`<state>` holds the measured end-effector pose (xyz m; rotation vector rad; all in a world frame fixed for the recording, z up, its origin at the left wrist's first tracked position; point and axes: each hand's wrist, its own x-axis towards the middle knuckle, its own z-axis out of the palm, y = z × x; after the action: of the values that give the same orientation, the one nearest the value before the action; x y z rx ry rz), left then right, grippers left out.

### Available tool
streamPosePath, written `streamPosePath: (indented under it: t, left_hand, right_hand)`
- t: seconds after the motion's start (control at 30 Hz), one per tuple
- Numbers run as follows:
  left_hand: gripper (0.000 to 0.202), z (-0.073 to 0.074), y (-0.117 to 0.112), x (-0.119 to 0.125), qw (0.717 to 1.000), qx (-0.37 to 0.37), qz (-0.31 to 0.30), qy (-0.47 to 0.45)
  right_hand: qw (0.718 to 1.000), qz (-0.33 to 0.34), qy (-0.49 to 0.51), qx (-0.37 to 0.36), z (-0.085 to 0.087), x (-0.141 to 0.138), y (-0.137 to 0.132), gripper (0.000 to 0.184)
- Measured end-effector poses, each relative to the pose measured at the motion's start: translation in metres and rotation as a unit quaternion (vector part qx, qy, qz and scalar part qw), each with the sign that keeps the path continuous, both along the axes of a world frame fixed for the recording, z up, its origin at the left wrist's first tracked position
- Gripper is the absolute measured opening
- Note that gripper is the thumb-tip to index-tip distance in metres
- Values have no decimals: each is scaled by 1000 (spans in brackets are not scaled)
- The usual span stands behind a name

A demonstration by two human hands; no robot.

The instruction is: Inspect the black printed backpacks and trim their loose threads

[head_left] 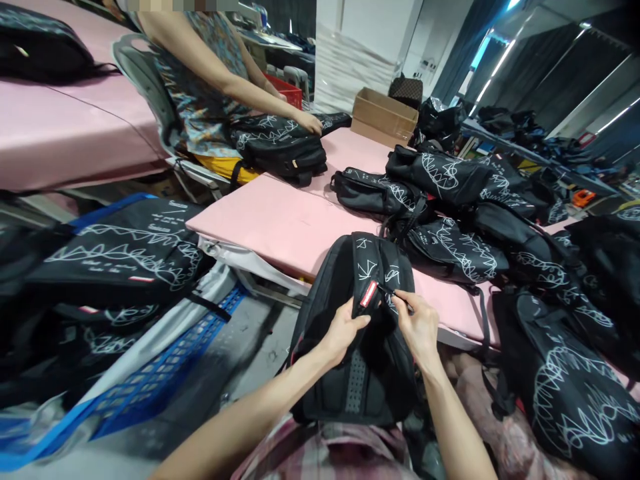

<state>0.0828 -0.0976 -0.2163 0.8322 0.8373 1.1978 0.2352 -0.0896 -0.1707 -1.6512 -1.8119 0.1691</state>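
Observation:
A black backpack (320, 333) stands on my lap against the table edge, its strap side and padded back facing me. White scribbled lines run along its shoulder straps. My left hand (345, 328) is closed on one shoulder strap (366, 260), thumb on top, just below a red and white label (369, 294). Beside it, my right hand (417, 323) pinches a small dark pointed tool (387, 291), whose tip reaches the strap by the label. Fingers cover most of the tool, so its exact kind is unclear.
Several black backpacks (450, 243) are heaped on the pink table (270, 213) to the right. At left, a blue crate (175, 353) holds more bags. Across the table, a seated co-worker (210, 87) handles another backpack (285, 150). A cardboard box (384, 115) stands at the back.

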Motion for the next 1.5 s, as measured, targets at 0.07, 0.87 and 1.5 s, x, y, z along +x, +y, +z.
streamPosePath:
  t: [0.07,0.87,1.5]
  left_hand:
    - [40,0,1,0,1000,-1,2,-6]
    - [38,5,-4,7,999,-17,28,-30]
    - [41,-16,-1,11,996,15,68,63]
  right_hand:
    - [1000,6,9,9,-2,0,1,25]
    - [992,-37,122,-1,-14,-5,-7,27]
    - [985,-8,164,-46,-12,-9,0,25]
